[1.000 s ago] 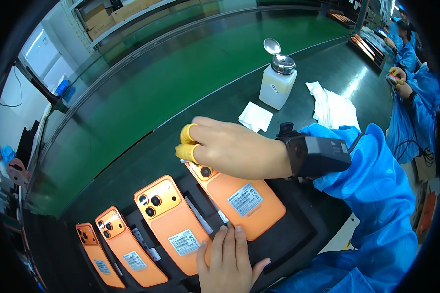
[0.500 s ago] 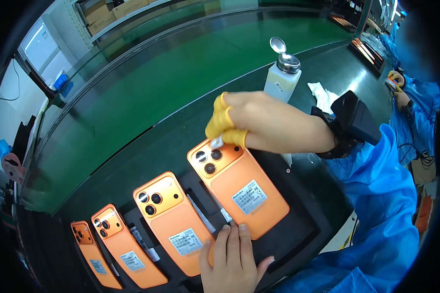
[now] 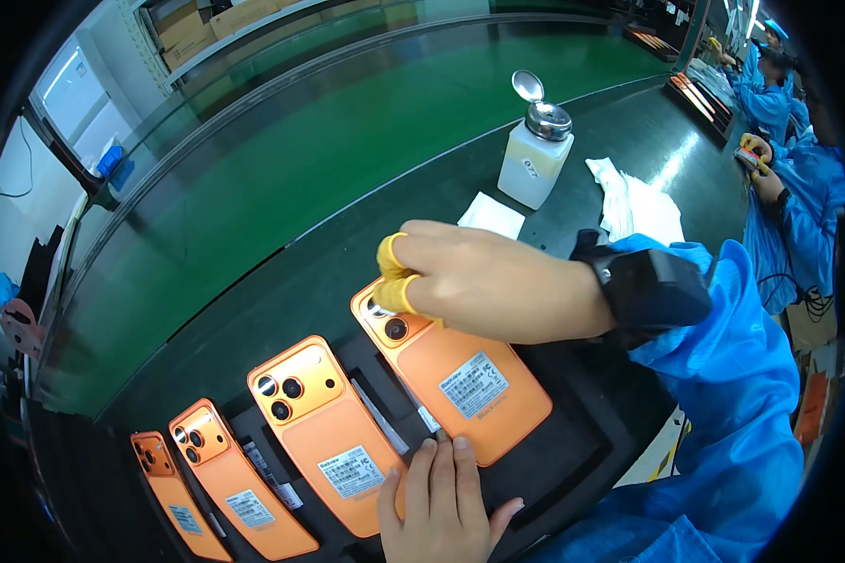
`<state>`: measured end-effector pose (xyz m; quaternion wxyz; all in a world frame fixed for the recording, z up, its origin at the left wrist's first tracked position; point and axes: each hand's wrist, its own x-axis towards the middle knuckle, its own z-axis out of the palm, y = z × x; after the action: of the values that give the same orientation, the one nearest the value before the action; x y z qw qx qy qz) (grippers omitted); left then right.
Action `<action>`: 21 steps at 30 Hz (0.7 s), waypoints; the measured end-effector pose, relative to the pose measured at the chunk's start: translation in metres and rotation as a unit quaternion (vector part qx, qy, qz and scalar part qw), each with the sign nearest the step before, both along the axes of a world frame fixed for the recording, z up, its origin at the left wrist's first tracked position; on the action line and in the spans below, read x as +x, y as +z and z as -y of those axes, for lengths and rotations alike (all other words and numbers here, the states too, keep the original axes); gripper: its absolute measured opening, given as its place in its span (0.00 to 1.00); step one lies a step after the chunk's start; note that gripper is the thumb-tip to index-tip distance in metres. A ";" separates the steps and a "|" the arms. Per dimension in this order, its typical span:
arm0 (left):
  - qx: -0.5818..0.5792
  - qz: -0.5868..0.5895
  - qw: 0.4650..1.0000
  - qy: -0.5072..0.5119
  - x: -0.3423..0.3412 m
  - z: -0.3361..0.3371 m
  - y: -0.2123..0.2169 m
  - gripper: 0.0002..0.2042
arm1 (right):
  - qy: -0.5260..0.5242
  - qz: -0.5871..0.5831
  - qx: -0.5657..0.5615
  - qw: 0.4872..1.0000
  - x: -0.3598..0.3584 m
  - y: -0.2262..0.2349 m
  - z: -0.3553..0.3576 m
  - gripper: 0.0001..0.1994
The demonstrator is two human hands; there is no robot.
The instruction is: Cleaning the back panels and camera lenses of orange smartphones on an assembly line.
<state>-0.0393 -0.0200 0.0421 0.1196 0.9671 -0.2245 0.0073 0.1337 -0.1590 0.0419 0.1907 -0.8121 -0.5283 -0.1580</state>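
My right hand (image 3: 460, 281), with yellow finger cots on its fingers, is pinched over the camera block of the rightmost orange phone (image 3: 469, 399). Only a sliver of a small white wipe shows under its fingertips. Flat against that phone's lower edge lie the outstretched fingers of my left hand (image 3: 441, 502), the thumb spread to the right. Just left of this hand is another orange phone (image 3: 314, 422), back up, with three lenses and a white label. Two more orange phones, one (image 3: 235, 469) and a smaller-looking one (image 3: 174, 493), follow to the left.
The phones lie in a black tray (image 3: 573, 450). Beyond my right hand stand a white pump bottle (image 3: 535, 159) with its metal lid up, a white square sheet (image 3: 491, 216) and crumpled white cloths (image 3: 638, 206). A green belt (image 3: 347, 122) runs behind. Co-workers in blue (image 3: 798, 197) are at right.
My right hand has moved left and down across the camera block, from beside the lenses onto the upper ones. The white sheet behind it is now uncovered. My left hand stays nearly still.
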 end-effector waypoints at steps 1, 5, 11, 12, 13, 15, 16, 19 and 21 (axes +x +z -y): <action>-0.001 -0.002 1.000 0.003 0.000 0.000 0.000 0.33 | -0.002 0.002 -0.006 1.000 0.000 0.003 0.003 0.05; -0.001 -0.006 1.000 0.005 0.000 0.002 0.000 0.33 | -0.067 -0.056 0.001 0.996 0.010 0.008 0.006 0.11; -0.002 -0.003 1.000 -0.001 0.001 0.001 -0.002 0.33 | -0.007 0.005 0.031 0.999 0.007 -0.006 -0.009 0.08; -0.002 -0.006 1.000 -0.002 0.001 0.000 -0.001 0.32 | 0.001 -0.006 -0.020 1.000 0.005 -0.001 -0.008 0.09; -0.002 -0.008 1.000 -0.004 0.001 -0.001 -0.001 0.32 | 0.004 0.012 -0.042 0.999 0.004 0.003 -0.005 0.08; 0.001 -0.007 1.000 -0.003 0.000 0.000 0.000 0.32 | -0.003 0.007 -0.045 0.999 0.003 0.007 0.005 0.08; 0.005 -0.006 1.000 -0.002 -0.001 0.001 0.001 0.32 | -0.010 0.001 -0.047 0.999 0.003 0.008 0.007 0.09; 0.011 -0.005 1.000 0.004 -0.001 0.001 0.001 0.32 | -0.007 0.022 0.028 0.999 0.011 -0.001 -0.004 0.06; 0.043 0.003 0.999 0.001 0.002 0.000 -0.008 0.28 | 0.008 0.038 0.070 0.997 0.013 -0.010 -0.012 0.07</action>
<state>-0.0375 -0.0200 0.0341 0.0776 0.9716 -0.2236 0.0005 0.1464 -0.1472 0.0322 0.2286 -0.7860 -0.5291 -0.2237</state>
